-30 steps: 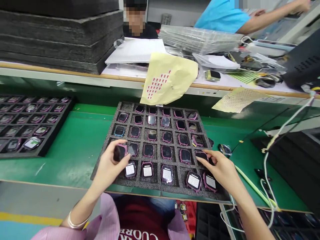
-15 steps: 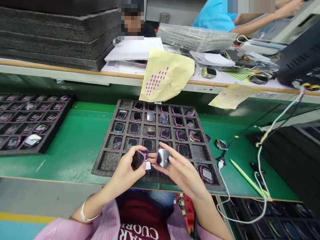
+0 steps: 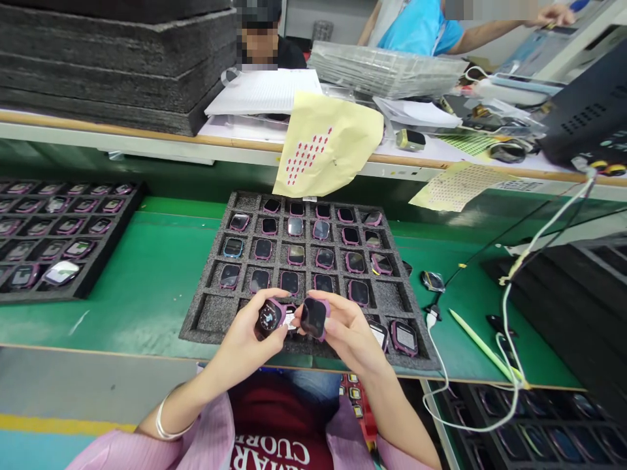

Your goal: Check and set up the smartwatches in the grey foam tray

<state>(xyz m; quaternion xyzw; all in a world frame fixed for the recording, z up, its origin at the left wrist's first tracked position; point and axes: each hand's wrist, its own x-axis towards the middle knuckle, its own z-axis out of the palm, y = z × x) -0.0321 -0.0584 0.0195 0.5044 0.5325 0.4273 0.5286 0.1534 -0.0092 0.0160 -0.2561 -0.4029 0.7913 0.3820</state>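
over the front of the foam tray (image 3: 194, 316), the left hand (image 3: 245, 329) has its grip round the rim of a lit-dial watch (image 3: 268, 318), while the right hand (image 3: 355, 333) grasps a dark-screened watch (image 3: 313, 318) by its edges. keeping fingers on the rims, off the glass, and the cases apart should avoid scratches. the foam tray's pockets hold mostly purple-rimmed watches, plus a blue-rimmed watch (image 3: 233, 247) near its left side; left of it, a black tray (image 3: 105, 251) holds more.

It's bright in here; pale glare catches a watch screen (image 3: 294, 226) mid-frame, sheen the worktop (image 3: 112, 307), lower left.
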